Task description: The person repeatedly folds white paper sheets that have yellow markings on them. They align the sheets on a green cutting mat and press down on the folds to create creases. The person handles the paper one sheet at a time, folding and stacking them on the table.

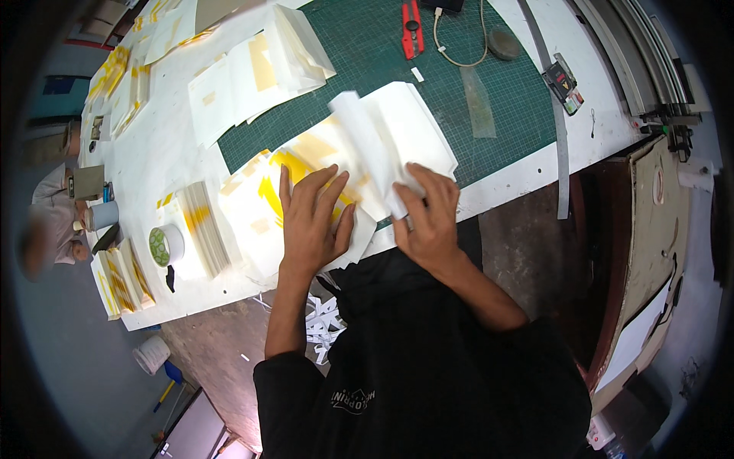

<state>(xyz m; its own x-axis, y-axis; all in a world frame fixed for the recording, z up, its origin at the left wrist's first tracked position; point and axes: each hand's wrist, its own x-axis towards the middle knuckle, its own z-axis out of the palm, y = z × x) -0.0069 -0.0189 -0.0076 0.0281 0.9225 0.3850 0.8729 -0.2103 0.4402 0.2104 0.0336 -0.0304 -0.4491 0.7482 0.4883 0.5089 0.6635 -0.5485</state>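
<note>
Flat on white sheets with yellow print (pixel 267 191), my left hand (pixel 312 218) lies with its fingers spread. To its right, my right hand (pixel 430 218) pinches the lower end of a white paper sheet (pixel 361 138), which is lifted, curved and blurred by motion. Beneath that sheet is a stack of white paper (pixel 417 126), fanned slightly at its right edge. The papers lie partly over a green cutting mat (pixel 505 145) at the near edge of the white table (pixel 145 183).
A red cutter (pixel 413 30), a cable (pixel 483 46) and a dark round stone-like piece (pixel 503 43) lie on the mat. Left are a tape roll (pixel 167 245) and a paper stack (pixel 202 229); farther back, folded sheets (pixel 290 50). A metal strip (pixel 562 153) crosses the right edge. Another person (pixel 57 199) is far left.
</note>
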